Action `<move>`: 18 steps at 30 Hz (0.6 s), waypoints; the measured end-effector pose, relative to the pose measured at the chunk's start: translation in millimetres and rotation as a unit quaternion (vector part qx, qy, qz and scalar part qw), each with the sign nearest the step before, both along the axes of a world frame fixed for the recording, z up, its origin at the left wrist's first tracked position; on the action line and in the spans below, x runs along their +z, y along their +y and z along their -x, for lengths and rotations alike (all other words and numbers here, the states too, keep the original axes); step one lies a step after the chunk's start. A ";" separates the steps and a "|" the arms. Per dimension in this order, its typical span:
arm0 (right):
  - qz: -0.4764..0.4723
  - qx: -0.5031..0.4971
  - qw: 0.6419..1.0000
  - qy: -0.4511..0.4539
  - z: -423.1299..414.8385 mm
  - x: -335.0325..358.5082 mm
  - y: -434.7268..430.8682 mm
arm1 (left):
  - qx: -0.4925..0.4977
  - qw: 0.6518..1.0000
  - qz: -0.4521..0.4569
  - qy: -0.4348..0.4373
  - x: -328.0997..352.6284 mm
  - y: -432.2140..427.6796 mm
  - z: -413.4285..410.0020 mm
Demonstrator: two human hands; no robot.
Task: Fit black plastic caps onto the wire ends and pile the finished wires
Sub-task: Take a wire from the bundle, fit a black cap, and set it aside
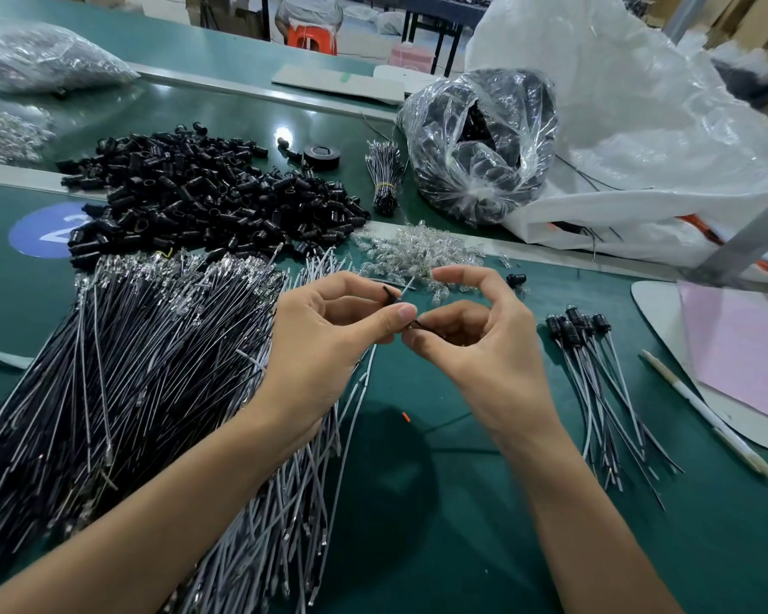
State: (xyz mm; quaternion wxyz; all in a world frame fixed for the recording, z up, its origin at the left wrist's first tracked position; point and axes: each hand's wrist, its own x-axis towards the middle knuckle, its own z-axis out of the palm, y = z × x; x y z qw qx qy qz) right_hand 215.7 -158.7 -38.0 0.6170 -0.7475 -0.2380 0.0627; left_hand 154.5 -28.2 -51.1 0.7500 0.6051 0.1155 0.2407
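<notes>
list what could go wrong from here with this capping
1. The black cap seems only pinched at the fingertips of the right hand. It could slip and get lost in the uncapped wire pile lying under the left hand, which pinches the wire.
2. The loose glass bulbs lie just beyond both hands, so a reach forward might scatter them.

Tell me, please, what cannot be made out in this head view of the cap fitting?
Head view: fingers of the left hand and right hand cover the wire and black piece they pinch; fit unclear.
Blue disc: its number is half hidden by the black caps.
Wire pile: cut by the left and bottom edges.
White sack: its own plastic hides the contents.
</notes>
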 end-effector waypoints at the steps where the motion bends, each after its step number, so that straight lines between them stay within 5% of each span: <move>1: -0.002 0.000 1.000 0.000 0.2 0.1 -0.2 | -0.001 1.000 -0.004 0.000 -0.2 -0.6 0.1; 18: -0.032 0.038 0.999 -0.007 -3.8 -1.7 -1.0 | 0.005 0.999 0.033 -0.014 1.7 2.1 -0.7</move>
